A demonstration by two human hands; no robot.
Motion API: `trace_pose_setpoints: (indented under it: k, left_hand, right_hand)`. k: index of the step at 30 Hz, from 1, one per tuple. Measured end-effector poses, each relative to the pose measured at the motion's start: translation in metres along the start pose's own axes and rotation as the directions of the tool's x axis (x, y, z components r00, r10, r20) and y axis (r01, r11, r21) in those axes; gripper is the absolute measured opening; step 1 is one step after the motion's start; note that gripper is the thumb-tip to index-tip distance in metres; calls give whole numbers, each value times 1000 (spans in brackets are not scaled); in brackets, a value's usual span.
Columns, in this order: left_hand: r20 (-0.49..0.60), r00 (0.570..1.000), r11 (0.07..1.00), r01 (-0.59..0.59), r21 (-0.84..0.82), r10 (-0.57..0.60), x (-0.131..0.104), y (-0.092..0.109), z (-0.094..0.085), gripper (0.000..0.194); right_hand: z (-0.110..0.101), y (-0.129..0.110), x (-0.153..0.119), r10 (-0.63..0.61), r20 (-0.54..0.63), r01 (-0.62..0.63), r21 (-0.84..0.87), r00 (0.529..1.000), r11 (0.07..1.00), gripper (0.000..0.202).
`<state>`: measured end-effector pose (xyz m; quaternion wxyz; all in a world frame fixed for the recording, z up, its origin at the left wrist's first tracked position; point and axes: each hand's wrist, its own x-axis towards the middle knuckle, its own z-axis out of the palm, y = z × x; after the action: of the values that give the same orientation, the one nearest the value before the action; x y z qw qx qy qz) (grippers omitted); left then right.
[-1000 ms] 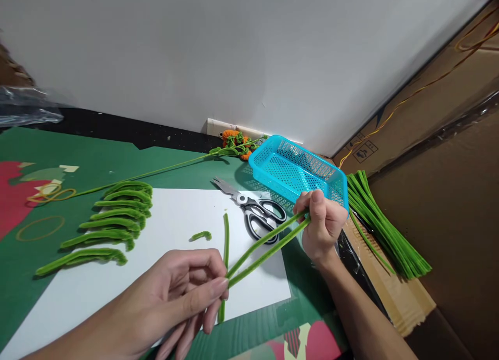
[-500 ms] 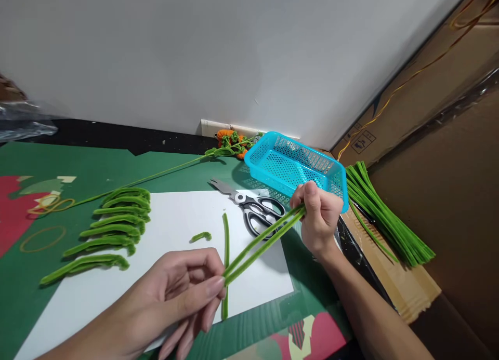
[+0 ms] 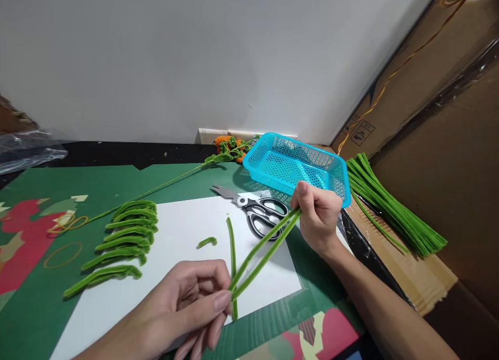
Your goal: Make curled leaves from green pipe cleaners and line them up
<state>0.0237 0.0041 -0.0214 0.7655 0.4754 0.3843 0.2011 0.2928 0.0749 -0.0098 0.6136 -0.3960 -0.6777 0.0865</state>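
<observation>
A green pipe cleaner point(image 3: 260, 264), doubled into two strands, stretches between my hands. My left hand point(image 3: 195, 303) pinches its lower end between thumb and forefinger, the other fingers loosely curled. Around the upper end my right hand point(image 3: 317, 212) is closed in a fist, thumb on top, hiding that end. Beneath the strands, a straight pipe cleaner piece point(image 3: 233, 240) lies on the white paper point(image 3: 175, 230), partly behind my left fingers. A short bent green piece point(image 3: 207, 242) rests left of it. Black-handled scissors point(image 3: 253, 207) lie just left of my right fist.
Several folded green pipe cleaners point(image 3: 127, 240) lie in a column at left. Behind my right hand stands a blue basket point(image 3: 257, 174). An orange flower point(image 3: 224, 143) with a long stem lies at the back. A bundle of green pipe cleaners point(image 3: 397, 209) rests on cardboard at right.
The two strands bow apart slightly more near my left hand. Both hands keep their hold. The view has shifted a little, so the table items appear moved.
</observation>
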Motion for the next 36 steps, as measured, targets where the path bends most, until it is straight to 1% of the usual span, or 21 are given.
trace_pose_setpoints:
  k: [3,4,6,9,12,15,18,21,23,25,26,27,29,31,33,34,36]
  left_hand:
    - [27,997,997,71,10,-71,-2,5,1,34]
    - [23,997,997,74,9,-74,-2,6,1,35]
    - [24,997,997,74,4,-74,-2,6,0,37]
    - [22,997,997,74,-21,-73,-3,0,-4,37]
    - [16,998,992,61,-114,-60,-5,-6,-10,35]
    - [39,999,983,41,-181,-34,-6,-7,-11,34]
    - [58,998,982,46,-183,-36,-6,-4,-10,33]
    - [42,997,984,66,-168,-60,-6,-3,-9,33]
    - [29,998,985,62,-159,-58,-6,-4,-9,34]
    - [8,999,986,51,-156,-51,-6,-4,-8,34]
    - [-1,999,987,47,-155,-48,-5,-4,-7,34]
    - [-5,999,987,43,-154,-44,-5,-3,-6,35]
    - [10,1000,988,25,-155,-24,-3,0,-3,37]
    - [35,999,988,0,-155,6,-1,2,0,41]
    - [45,999,989,-9,-147,16,1,3,2,43]
    - [41,999,990,-5,-142,11,1,4,2,43]
    - [36,999,990,4,-139,1,0,5,3,43]
  right_hand:
    - [0,-1,0,3,-3,-4,-21,1000,1000,56]
    - [0,-2,1,7,6,-7,-25,1000,1000,56]
    - [1,-3,2,6,20,-6,-18,1000,1000,57]
    - [2,-4,3,2,16,-2,16,1000,1000,57]
    - [3,-5,4,13,11,-14,30,1000,999,55]
    - [3,-5,3,6,-2,-6,21,1000,1000,54]
    - [2,-5,2,-2,-12,2,0,1000,1000,56]
    - [2,-4,2,2,-1,-2,-5,1000,1000,59]
    - [2,-3,2,35,16,-36,37,999,999,60]
    - [2,-2,2,133,51,-139,155,990,978,58]
    - [3,-1,2,204,79,-217,243,976,945,57]
    - [4,-1,2,279,122,-304,340,953,890,56]
    - [6,-1,2,387,257,-464,505,886,728,56]
    - [9,-5,1,403,412,-576,580,817,576,55]
    - [13,-11,0,376,524,-645,596,764,479,52]
    - [15,-14,-1,369,551,-663,599,749,450,50]
    - [18,-20,-2,374,557,-671,612,742,419,43]
